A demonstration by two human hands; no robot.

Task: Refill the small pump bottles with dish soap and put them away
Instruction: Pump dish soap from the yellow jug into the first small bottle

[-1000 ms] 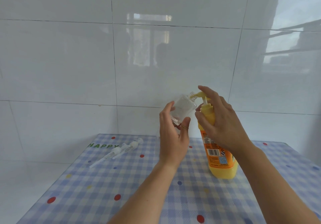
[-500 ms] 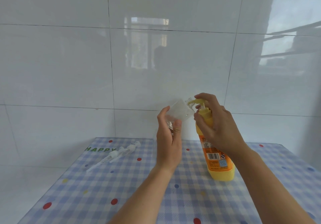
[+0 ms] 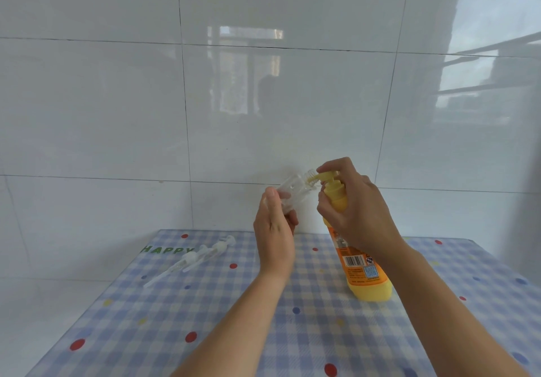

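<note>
Toward the left of the checked tabletop (image 3: 234, 332), two clear pump heads (image 3: 205, 255) with their dip tubes are seen lying side by side, just beside the green lettering "HAPPY" (image 3: 167, 249) printed on the cloth. Further right, above the tabletop, the left grip (image 3: 273, 230) is seen clamped on the small clear bottle (image 3: 292, 190). The bottle is held in the air, tilted, with its open threaded mouth turned right and set against the spout of the yellow pump (image 3: 415, 176). Whether any soap lies inside it cannot be told. To the right, the yellow dish soap bottle (image 3: 360, 271) is stood on its base on the tabletop. The right grip (image 3: 357, 209) is clamped on its neck, with the forefinger laid over the top of the pump. A glossy white tiled wall (image 3: 117, 113) is seen behind everything.
</note>
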